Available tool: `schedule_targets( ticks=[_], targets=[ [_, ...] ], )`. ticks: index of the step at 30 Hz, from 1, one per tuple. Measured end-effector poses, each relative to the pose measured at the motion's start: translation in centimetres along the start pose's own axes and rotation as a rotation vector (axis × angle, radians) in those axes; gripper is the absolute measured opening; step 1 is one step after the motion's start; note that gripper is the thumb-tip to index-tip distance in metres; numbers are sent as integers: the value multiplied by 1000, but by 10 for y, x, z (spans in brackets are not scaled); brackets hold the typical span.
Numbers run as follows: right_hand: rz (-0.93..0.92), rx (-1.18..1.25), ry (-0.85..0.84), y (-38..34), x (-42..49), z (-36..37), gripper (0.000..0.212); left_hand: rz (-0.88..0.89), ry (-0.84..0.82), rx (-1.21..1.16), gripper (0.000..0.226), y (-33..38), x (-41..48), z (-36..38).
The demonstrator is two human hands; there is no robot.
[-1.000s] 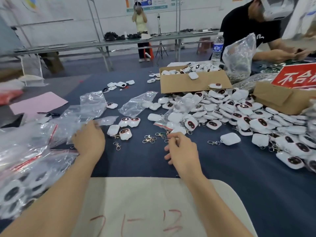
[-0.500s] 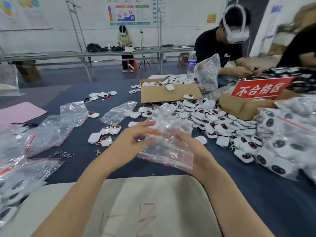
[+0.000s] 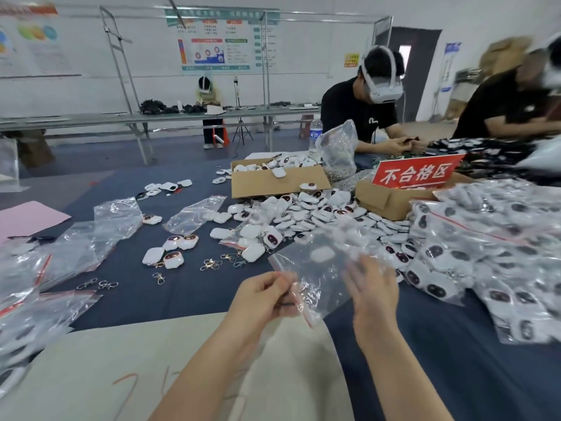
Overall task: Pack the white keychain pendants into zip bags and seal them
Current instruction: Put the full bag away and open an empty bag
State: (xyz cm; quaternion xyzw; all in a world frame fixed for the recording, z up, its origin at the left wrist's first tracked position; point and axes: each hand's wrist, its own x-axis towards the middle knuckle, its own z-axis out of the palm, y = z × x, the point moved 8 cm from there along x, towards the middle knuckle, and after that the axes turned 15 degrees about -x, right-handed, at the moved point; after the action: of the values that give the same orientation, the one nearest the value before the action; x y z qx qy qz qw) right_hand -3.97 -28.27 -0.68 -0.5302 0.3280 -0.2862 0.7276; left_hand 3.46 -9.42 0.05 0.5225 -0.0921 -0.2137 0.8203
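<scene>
Both hands are raised over the near edge of the bench, low in the centre of the frame, with a clear zip bag between them. The left hand has its fingers curled, pinching the bag's red-striped edge. The right hand is blurred, its fingers straight and spread against the bag's right side. A white shape shows through the plastic; whether it lies inside the bag or behind it cannot be told.

Beyond the hands, a heap of white keychain pendants covers the middle of the bench, in front of an open cardboard box holding more of them. A few loose pendants and metal clasps lie left of centre. Filled bags are piled at the right of the frame, and empty bags lie at the left. A red sign stands in a second box at upper right. A pale board fills the lower left.
</scene>
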Motion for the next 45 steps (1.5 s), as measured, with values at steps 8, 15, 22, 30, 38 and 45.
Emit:
schedule_targets(
  ticks=[8,15,22,30,38,45],
  targets=[
    [-1005,-929,-223,-52,-51,41,30,39,-83,412,32,0,-9,16],
    [-661,-864,-438,-17,-34,53,32,71,-174,341,31,-4,-21,13],
    [-695,-942,-375,-8,-26,60,43,103,-119,267,16,-10,-18,-3],
    [-783,-926,-289,-7,-23,61,42,8,-231,391,24,-24,-14,-1],
    [-1077,-1163,-102,-16,-27,71,44,-119,-220,135,19,-23,-12,3],
    [-1104,-1097,-92,-22,-27,70,49,-36,-285,401,14,-18,-13,7]
  ],
)
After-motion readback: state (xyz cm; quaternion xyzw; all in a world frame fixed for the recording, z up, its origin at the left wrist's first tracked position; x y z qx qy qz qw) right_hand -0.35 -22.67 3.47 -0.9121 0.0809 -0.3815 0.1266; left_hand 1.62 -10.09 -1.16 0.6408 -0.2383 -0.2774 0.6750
